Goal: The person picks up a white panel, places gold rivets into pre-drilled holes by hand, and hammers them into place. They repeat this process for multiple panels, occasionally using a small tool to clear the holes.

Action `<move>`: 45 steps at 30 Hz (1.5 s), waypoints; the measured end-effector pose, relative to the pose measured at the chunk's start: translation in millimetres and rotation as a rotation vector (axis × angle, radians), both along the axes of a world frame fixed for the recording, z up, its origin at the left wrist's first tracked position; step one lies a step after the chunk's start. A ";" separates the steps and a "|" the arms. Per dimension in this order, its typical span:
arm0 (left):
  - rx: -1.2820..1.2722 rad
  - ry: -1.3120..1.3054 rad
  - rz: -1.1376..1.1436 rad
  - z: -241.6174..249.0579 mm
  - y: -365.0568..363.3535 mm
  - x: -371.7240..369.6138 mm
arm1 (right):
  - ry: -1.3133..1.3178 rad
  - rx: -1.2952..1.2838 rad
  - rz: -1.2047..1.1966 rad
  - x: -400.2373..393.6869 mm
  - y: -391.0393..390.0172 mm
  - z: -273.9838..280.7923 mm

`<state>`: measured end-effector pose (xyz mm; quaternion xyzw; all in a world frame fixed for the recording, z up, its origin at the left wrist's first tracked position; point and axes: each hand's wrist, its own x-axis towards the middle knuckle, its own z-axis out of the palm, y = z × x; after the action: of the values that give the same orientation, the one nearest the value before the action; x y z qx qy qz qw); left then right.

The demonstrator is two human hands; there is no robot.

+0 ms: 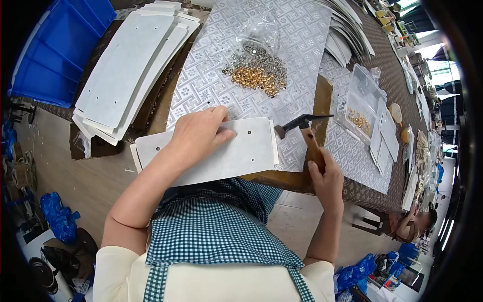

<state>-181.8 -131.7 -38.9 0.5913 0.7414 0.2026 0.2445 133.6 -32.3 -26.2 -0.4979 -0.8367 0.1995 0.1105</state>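
My left hand [201, 132] rests on a pale rectangular sheet [226, 156] with small holes, which lies over other sheets at the table's front edge. Its thumb and fingers are close together near the sheet's back edge; anything between them is too small to tell. To the right, my right hand [327, 176] is wrapped round the wooden handle of a hammer [303, 122]. The dark hammer head hangs just right of the sheets, apart from them. Behind the sheet, gold and silver metal pieces [259, 75] lie heaped beside a clear plastic bag [261, 32] on the patterned cover.
A stack of pale sheets [126, 70] and a blue bin [60, 45] stand at the left. At the right is a clear plastic box [359, 103] with gold pieces. More sheets [344, 35] lie at the back right. A person [402, 224] is farther off.
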 end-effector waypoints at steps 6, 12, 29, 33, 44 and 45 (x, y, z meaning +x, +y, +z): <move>0.004 -0.005 0.003 -1.0 0.2 0.4 | 0.141 0.323 0.084 -27.3 28.7 10.6; 0.010 -0.026 -0.002 1.8 -5.8 -2.6 | 0.438 0.156 0.247 -129.5 53.6 -10.8; 0.176 -0.207 0.594 0.9 -60.4 -41.2 | 0.167 0.060 0.374 -168.4 40.7 -19.7; 0.220 -0.187 0.602 -2.9 -58.1 -47.6 | 0.191 -0.014 0.399 -149.3 24.6 -18.4; 0.198 -0.229 0.551 0.0 -51.5 -45.3 | 0.250 -0.052 0.392 -133.5 4.5 -20.6; 0.191 -0.237 0.548 1.5 -50.2 -44.2 | 0.298 -0.087 0.355 -132.5 3.5 -20.5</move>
<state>-226.0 -181.8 -37.5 0.3622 0.8170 0.3972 0.2087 1.1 -28.8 -46.6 -0.3125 -0.8760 0.3233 0.1746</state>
